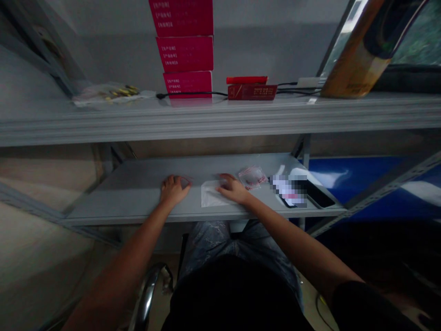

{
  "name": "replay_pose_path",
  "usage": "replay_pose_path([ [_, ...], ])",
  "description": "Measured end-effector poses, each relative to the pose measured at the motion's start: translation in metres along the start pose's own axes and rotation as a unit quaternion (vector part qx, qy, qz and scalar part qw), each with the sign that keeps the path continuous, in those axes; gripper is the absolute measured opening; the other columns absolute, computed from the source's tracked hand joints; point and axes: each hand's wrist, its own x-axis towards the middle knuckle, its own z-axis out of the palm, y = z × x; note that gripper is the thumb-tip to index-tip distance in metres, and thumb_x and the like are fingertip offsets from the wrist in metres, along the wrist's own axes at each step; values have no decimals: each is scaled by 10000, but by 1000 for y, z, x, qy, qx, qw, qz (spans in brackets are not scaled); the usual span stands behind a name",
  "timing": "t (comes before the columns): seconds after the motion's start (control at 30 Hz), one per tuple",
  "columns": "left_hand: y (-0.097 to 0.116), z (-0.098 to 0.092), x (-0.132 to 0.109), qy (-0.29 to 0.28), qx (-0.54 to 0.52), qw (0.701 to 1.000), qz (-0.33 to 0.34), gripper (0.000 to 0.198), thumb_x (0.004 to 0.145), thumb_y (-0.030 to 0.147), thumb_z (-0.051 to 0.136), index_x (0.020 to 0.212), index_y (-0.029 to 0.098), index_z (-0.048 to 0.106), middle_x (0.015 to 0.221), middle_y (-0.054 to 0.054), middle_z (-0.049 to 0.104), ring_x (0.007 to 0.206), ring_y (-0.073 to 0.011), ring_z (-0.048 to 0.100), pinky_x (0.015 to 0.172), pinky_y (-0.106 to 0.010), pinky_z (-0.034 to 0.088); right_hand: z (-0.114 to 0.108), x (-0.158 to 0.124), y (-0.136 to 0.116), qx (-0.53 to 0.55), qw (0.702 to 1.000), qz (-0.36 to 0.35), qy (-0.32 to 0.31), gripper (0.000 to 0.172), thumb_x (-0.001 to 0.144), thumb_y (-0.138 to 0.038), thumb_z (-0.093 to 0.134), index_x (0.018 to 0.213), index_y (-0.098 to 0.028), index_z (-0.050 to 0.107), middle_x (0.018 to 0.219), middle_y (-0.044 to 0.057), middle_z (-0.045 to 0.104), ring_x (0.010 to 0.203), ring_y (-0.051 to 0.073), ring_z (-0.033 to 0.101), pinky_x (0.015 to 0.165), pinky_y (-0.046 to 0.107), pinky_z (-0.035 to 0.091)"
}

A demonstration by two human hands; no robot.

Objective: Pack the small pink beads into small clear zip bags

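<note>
My left hand (173,189) rests on the lower shelf with its fingers apart. A small clear plastic piece with a reddish edge (185,181) shows at its thumb and index finger; whether they grip it I cannot tell. My right hand (234,188) is over the right side of a flat white sheet or pouch (211,196), its thumb apart from the curled fingers. Just right of that hand lie several small clear zip bags with red edges (253,177).
Farther right on the lower shelf (138,193) are a partly blurred phone (291,195) and a black device or tray (320,195). Overhead, the upper shelf (193,122) holds stacked magenta boxes (188,54), a red box (252,92), cables and a large yellow container (356,69).
</note>
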Motion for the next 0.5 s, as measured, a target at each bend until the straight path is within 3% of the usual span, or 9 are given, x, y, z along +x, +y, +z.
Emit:
replay_pose_path([
  [0.1,-3,6,3,-20,14,1000,16,741,980,632,364,1453,93,550,1591,-293,423,1488,-443,380,1198,-595,257,-25,10,16,-34,994,93,39,396,991,-326,570,1356,-190,642,1317,135,699,1120,274,701,983,393,552],
  [0.2,-5,11,6,-38,22,999,13,819,988,655,308,1543,72,458,1639,-305,350,1537,-446,304,1217,-630,202,-54,20,37,-88,987,129,26,273,925,-176,569,1132,-150,745,1165,151,743,1065,278,704,948,355,541],
  [0.27,-6,14,8,-49,23,999,5,858,987,665,286,1576,54,410,1657,-307,315,1555,-447,270,1224,-645,177,-70,22,50,-152,979,133,-13,243,908,-151,564,1036,-136,770,1095,167,748,1049,286,697,942,350,524],
  [0.33,-6,16,10,-59,17,998,-6,902,977,685,277,1589,30,381,1668,-318,277,1565,-455,241,1224,-665,162,-79,19,60,-207,970,114,-51,247,894,-173,595,1059,-132,775,1135,182,735,1107,303,668,990,368,498],
  [0.5,-2,16,13,-67,-7,997,-27,1012,941,744,301,1598,-26,324,1670,-340,242,1574,-461,211,1233,-675,146,-80,10,67,-256,959,89,-86,343,855,-234,659,1179,-187,761,1243,177,700,1214,341,609,1051,446,468],
])
